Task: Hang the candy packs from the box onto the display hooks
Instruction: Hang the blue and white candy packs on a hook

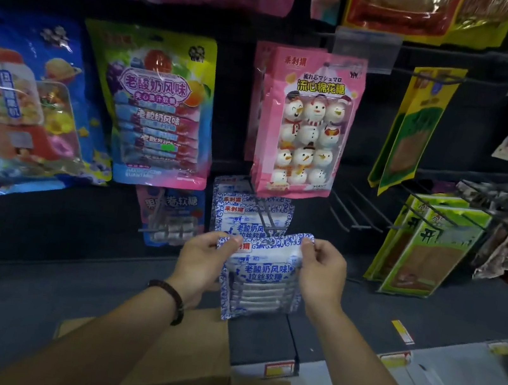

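A blue-and-white patterned candy pack (pixel 260 281) is held up in front of a display hook (pixel 264 215). My left hand (pixel 201 262) pinches its top left corner. My right hand (pixel 321 274) pinches its top right corner. The pack's top edge sits at the tip of the hook's wire prongs. Behind it, several identical packs (pixel 244 211) hang on the same hook. The open cardboard box (pixel 195 366) lies below my forearms; its inside is hidden.
A pink snowman marshmallow pack (pixel 306 124) hangs just above the hook. Colourful candy bags (pixel 156 107) hang left, green snack packs (pixel 427 246) right. Bare wire hooks (pixel 359 209) jut out between. A small pink pack (pixel 172 216) hangs left of the blue-white ones. A shelf edge with price tags (pixel 279 368) runs below.
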`<state>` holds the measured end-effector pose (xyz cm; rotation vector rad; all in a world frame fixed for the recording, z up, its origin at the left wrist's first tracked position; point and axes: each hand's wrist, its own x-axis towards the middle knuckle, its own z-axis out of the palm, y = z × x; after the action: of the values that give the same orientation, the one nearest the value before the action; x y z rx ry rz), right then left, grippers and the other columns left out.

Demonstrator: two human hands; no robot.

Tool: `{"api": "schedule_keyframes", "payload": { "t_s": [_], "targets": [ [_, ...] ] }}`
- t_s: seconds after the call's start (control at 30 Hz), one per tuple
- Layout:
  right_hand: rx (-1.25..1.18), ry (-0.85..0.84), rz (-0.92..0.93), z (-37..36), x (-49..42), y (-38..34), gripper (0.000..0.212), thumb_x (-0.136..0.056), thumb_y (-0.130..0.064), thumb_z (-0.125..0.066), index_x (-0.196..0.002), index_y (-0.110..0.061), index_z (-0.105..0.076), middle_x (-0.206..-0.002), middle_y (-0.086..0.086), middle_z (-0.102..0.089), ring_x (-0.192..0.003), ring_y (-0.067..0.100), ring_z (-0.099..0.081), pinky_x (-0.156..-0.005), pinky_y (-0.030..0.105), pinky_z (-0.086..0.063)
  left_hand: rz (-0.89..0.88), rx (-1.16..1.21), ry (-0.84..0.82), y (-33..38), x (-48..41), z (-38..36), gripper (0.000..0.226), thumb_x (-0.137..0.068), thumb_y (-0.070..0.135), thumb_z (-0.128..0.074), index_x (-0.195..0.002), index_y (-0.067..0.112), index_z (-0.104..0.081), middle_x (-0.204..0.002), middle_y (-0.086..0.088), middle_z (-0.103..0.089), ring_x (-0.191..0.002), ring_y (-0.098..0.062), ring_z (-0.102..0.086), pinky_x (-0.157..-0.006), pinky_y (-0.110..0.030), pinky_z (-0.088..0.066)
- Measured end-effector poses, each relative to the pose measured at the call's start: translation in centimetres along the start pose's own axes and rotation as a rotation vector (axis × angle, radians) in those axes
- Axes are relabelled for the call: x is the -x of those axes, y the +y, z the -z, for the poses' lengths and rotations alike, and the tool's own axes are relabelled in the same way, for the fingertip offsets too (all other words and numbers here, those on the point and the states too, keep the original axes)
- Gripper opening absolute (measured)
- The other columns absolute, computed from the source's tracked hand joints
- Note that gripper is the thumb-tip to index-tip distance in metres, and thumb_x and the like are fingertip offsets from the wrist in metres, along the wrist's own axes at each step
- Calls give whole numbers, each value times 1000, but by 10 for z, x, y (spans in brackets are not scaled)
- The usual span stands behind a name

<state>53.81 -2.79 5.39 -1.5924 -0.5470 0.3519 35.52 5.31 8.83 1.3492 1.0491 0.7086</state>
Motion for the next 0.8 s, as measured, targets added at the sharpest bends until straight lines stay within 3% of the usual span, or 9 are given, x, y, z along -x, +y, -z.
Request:
{"api": "schedule_keyframes", "payload": {
  "t_s": [0.1,0.23,0.4,0.5,0.57,0.6,0.63,0.7,0.8],
  "targets": [
    [6,33,-23,-8,-5,0,41,-104,-29,-64,-75,-1,-56,-59,9,-53,-55,18,-46,-57,33,-42,-11,10,59,1,-14,-5,21,-98,46,-71,-96,27,-79,-99,-6,-69,-85,-23,-66,-80,-64,-63],
    [58,107,-97,-17,-13,0,42,-103,-32,-65,-65,-16,-57,-58,3,-60,-56,19,-53,-63,37,-51,-11,-8,105,3,-30,-11,27,-97,47,-73,-110,23,-77,-99,-1,-68,-76,-23,-59,-72,-68,-59],
    [111,105,-120,-19,-18,4,34,-103,-33,-66,-73,-18,-66,-69,6,-73,-70,31,-73,-65,37,-57,3,0,136,-5,-47,-14,27,-95,46,-75,-109,24,-78,-102,3,-73,-90,-26,-67,-77,-65,-63],
    [194,72,-100,-18,-16,1,12,-103,-27,-66,-101,-19,-74,-88,1,-78,-83,25,-73,-67,28,-51,10,24,163,-5,-55,-18,34,-94,47,-76,-120,25,-76,-118,2,-73,-102,-25,-69,-90,-60,-62],
    [253,23,-112,-20,-10,-1,38,-103,-26,-67,-139,-15,-64,-116,5,-76,-102,24,-71,-88,31,-53,23,45,183,-5,-62,-21,38,-98,42,-73,-132,24,-70,-86,11,-72,-76,-18,-59,-84,-66,-62],
    [279,-7,-114,-21,-9,0,53,-102,-27,-68,-152,-13,-52,-128,9,-71,-114,27,-68,-98,35,-53,19,45,205,-3,-66,-22,42,-99,41,-72,-137,23,-67,-81,14,-71,-70,-16,-54,-83,-65,-62],
    [306,-41,-117,-22,-8,1,61,-102,-27,-68,-157,-13,-46,-133,10,-68,-119,29,-67,-103,38,-53,9,48,219,-1,-71,-24,45,-99,42,-71,-140,23,-65,-95,12,-75,-76,-18,-57,-85,-62,-63],
    [327,-106,-117,-27,-3,1,55,-101,-27,-69,-152,-16,-50,-126,5,-69,-110,26,-68,-98,36,-55,-12,32,274,1,-81,-25,52,-97,46,-72,-144,23,-63,-143,0,-65,-109,-27,-66,-96,-56,-61],
    [332,-196,-137,-32,2,3,28,-99,-24,-69,-126,-21,-63,-115,0,-71,-88,16,-69,-75,24,-54,-30,-3,296,4,-98,-22,65,-95,52,-73,-150,19,-57,-159,-3,-52,-137,-33,-57,-112,-55,-51]
  ]
}}
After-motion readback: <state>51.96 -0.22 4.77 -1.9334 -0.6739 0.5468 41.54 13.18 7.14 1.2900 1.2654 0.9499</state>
